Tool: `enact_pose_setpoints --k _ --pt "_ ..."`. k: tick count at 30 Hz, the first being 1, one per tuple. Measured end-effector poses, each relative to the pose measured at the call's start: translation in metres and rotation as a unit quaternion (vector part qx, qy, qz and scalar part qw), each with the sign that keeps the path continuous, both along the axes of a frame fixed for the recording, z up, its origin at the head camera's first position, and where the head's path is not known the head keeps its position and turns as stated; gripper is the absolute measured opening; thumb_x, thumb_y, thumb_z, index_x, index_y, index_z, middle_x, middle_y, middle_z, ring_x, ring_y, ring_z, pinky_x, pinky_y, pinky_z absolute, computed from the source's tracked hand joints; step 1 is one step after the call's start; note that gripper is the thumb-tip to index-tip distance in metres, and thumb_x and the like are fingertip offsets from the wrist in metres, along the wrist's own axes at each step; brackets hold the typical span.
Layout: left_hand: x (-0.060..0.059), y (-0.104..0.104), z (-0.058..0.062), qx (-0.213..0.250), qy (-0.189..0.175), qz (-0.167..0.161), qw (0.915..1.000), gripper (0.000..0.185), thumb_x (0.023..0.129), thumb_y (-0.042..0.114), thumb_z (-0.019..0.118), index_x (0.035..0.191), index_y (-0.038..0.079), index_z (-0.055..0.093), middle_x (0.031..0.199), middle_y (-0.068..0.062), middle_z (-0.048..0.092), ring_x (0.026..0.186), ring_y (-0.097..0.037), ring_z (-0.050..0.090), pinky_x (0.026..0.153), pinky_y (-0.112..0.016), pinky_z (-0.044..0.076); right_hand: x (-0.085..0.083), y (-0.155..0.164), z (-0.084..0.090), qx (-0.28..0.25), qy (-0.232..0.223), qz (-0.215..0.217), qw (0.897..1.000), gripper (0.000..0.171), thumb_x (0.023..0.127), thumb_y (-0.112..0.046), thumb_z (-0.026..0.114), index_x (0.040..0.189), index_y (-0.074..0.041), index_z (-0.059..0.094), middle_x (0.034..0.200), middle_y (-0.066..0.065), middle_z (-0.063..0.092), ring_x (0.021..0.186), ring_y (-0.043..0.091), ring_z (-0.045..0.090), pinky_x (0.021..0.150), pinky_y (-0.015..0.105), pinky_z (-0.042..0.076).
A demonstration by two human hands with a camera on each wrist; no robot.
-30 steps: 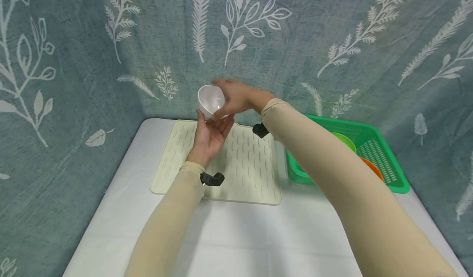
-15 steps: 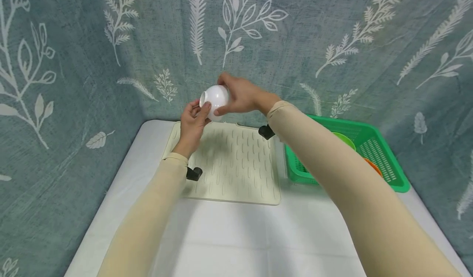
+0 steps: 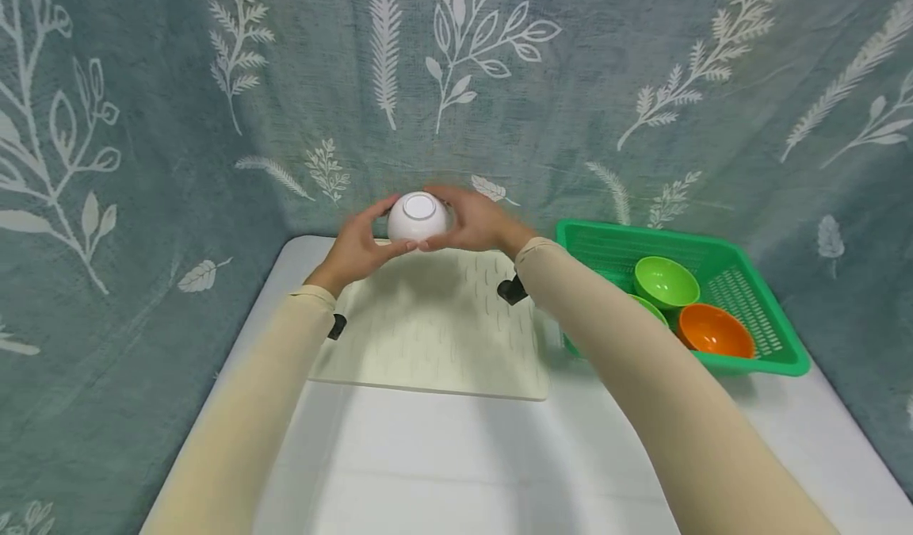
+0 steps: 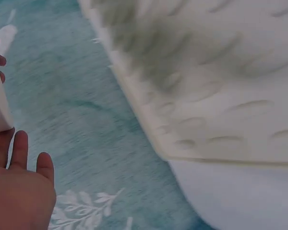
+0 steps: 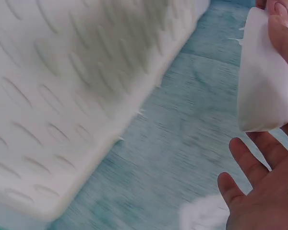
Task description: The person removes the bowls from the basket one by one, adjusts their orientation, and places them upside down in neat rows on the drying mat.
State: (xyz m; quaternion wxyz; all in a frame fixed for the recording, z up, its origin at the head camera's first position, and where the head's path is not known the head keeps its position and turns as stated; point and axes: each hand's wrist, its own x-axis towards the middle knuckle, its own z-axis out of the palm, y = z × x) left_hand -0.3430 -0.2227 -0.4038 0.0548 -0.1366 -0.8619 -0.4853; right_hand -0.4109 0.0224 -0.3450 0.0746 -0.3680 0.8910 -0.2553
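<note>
Since the frame half a second back, white bowl (image 3: 418,216) turned from lying on its side to fully upside down, foot ring now facing up, and lowered toward the far edge of the drying mat (image 3: 435,337); both hands have dropped with it. Grip: left hand (image 3: 354,248) and right hand (image 3: 476,223) cup the bowl from opposite sides, fingers curled round its wall, thumbs and fingertips just under the rim line. Position: held just above the mat's back portion, contact with the mat not discernible from the head view; wrist views show the rim (image 5: 264,76) clear of the mat. Handling, judged: small, light, rigid, glossy and so likely slippery; material reads as ceramic or hard plastic, so treat as breakable. Best hold is across the curved wall with opposed fingers, as now, or pinching the foot ring. Surroundings: mat is cream, ribbed, flexible-looking, lying on a white surface (image 3: 456,456); green basket (image 3: 756,281) at right holds two green bowls (image 3: 666,281) and an orange bowl (image 3: 715,330); leaf-print curtain (image 3: 143,123) behind.
</note>
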Motion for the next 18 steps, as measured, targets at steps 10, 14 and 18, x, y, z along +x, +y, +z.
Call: enact_pose_setpoints --k 10,14,18 --pt "-0.008 -0.014 -0.056 -0.104 0.016 0.011 0.9944 0.083 0.093 0.029 0.089 0.161 0.006 0.047 0.155 -0.018 0.061 0.144 -0.038 0.058 0.12 -0.058 0.048 -0.004 -0.018 -0.088 0.026 0.015 -0.031 0.999 0.097 0.089 -0.056 0.086 0.167 -0.022 0.041 0.151 0.011 0.067 0.135 0.033 0.068 0.112 0.054 0.054" --pt "-0.005 -0.022 -0.073 -0.183 0.004 0.018 0.9829 0.082 0.094 0.036 0.087 0.16 0.009 0.048 0.155 -0.018 0.062 0.145 -0.04 0.058 0.122 -0.06 0.045 0.0 -0.026 -0.12 0.03 0.01 -0.042 0.999 0.096 0.088 -0.06 0.085 0.167 -0.026 0.042 0.15 0.008 0.069 0.137 0.03 0.067 0.117 0.055 0.05" --pt "-0.004 -0.033 -0.077 -0.226 -0.004 0.036 0.9735 0.082 0.095 0.045 0.085 0.161 0.013 0.048 0.16 -0.012 0.059 0.152 -0.037 0.052 0.126 -0.062 0.037 -0.002 -0.039 -0.133 0.038 0.023 -0.048 0.998 0.097 0.089 -0.065 0.082 0.167 -0.025 0.042 0.157 0.005 0.064 0.145 0.028 0.061 0.124 0.059 0.04"
